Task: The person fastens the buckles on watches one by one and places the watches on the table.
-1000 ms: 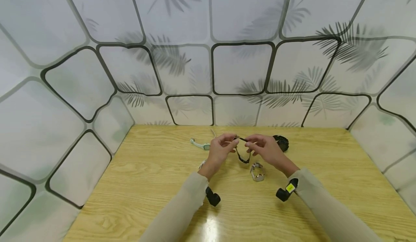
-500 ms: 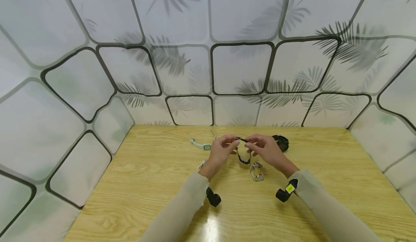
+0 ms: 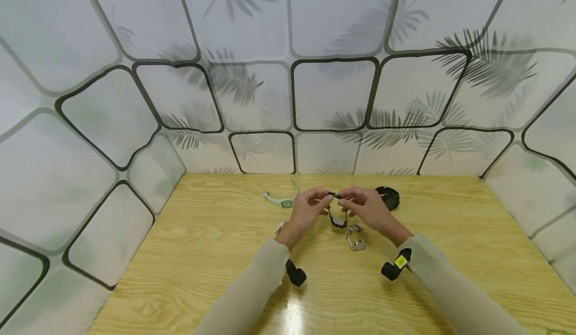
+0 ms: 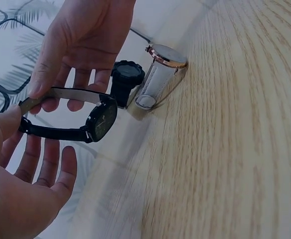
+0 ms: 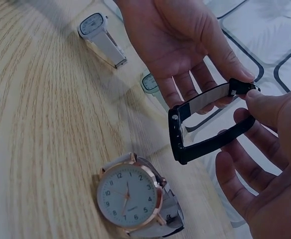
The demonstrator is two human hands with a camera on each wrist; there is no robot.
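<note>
A: Backed by what?

B: By a patterned wall (image 3: 333, 95), printed with leaves and dark rounded outlines; before it, wide and flat, a wood-grain table (image 3: 193, 275); probably handy for keeping small pieces steady and within reach.

A: Next down in size?

B: Two pale sleeves (image 3: 245, 290), reaching in from the near edge; worn at the cuffs, black wrist cameras (image 3: 295, 274), presumably for watching close work.

A: And the hands?

B: Brought together above the table; in the left hand (image 4: 23, 194), a pinch of thumb and fingertips on a slim black watch (image 4: 101, 122), by its strap; in the right hand (image 4: 88, 42), a matching pinch just beside; in both, lower fingers loosely bent.

A: Lying around them?

B: Beyond the right hand, a chunky black watch (image 4: 127, 72); nearer the person, a rose-gold watch (image 5: 129, 196), tilted up, apparently propped by its own curled strap; partly behind the left wrist, a white-strapped watch (image 3: 280, 227); farther off, a mint watch (image 3: 286, 203), strap spread out, so resting low.

A: Why grip the slim one there?

B: Seemingly to bring the strap ends together, dial hanging away from the thumbs; at the meeting point, a tiny buckle (image 5: 254, 86); too covered to tell whether fastened.
</note>
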